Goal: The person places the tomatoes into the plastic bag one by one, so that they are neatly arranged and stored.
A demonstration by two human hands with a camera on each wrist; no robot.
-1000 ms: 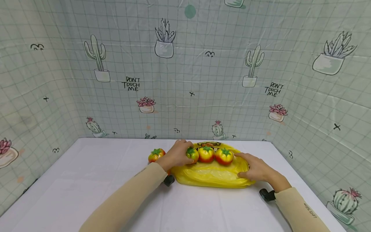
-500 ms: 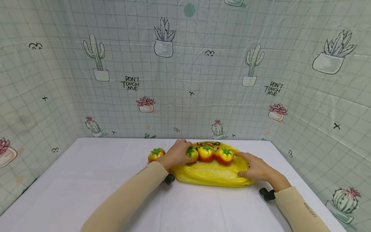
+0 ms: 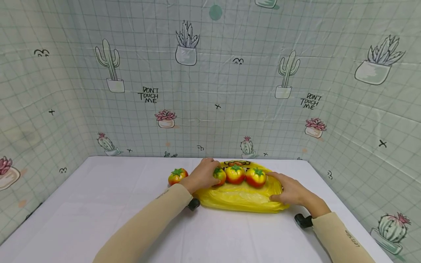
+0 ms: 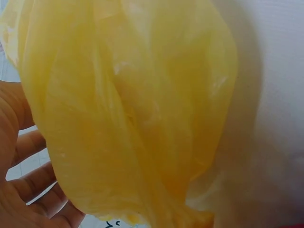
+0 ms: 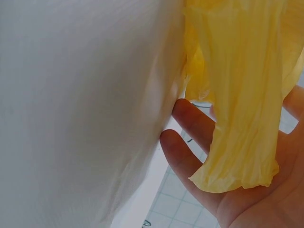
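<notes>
In the head view, three red-and-yellow toy-like tomatoes with green tops sit in a row on a yellow plastic bag point(image 3: 241, 201). My left hand point(image 3: 201, 175) curls its thumb and fingers round the leftmost tomato point(image 3: 219, 176), partly covering it. Beside it are the middle tomato point(image 3: 235, 174) and the right tomato point(image 3: 256, 178). At the bag's right end, my right hand point(image 3: 291, 190) spreads thumb and fingers against the plastic, a fingertip by the right tomato. Both wrist views show hanging yellow plastic; it hides the tomatoes. The right hand's fingers point(image 5: 190, 166) look loosely extended.
Another tomato point(image 3: 177, 176) lies left of the bag, partly behind my left wrist. A white cloth covers the table point(image 3: 98, 204). Fabric walls with cactus prints point(image 3: 210, 91) stand close at the back and sides. Black wrist cameras point(image 3: 303, 221) hang under both wrists.
The three tomatoes on the bag and my left hand have shifted very slightly to the right. My right hand stays in place.
</notes>
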